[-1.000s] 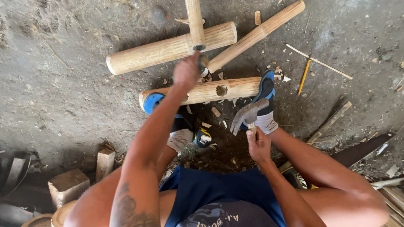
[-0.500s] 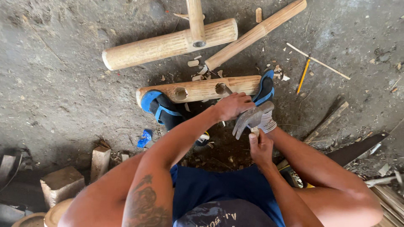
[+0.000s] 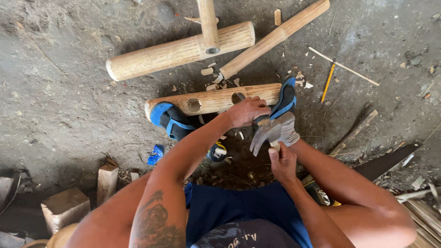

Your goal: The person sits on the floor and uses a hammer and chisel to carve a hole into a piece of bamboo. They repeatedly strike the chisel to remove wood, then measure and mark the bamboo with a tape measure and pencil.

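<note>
Grey, packed-earth ground [image 3: 69, 115] fills the frame, strewn with wood chips and offcuts. At the upper middle lies the biggest piece, a thick pale bamboo log [image 3: 174, 53] with a thinner bamboo pole [image 3: 208, 23] set into it, and a second long pole [image 3: 275, 36] slanting off to the upper right. Just below, across the centre, a shorter bamboo length with two round holes [image 3: 211, 100] is pinned under two blue sandals [image 3: 172, 120], one near each end. At the lower right edge a dark saw blade [image 3: 386, 161] lies flat, and blocks of wood [image 3: 64, 206] sit at the lower left. The person's left hand [image 3: 248, 110] rests with fingers curled on the holed bamboo near its right-hand hole; whether it grips anything small there cannot be told. The right hand [image 3: 282, 160], at centre right, is clamped around the handle of a claw hammer [image 3: 271, 132], whose head stands just below the left hand. A yellow pencil [image 3: 327, 82] and a thin stick [image 3: 342, 66] lie at the upper right, well apart from both hands.
</note>
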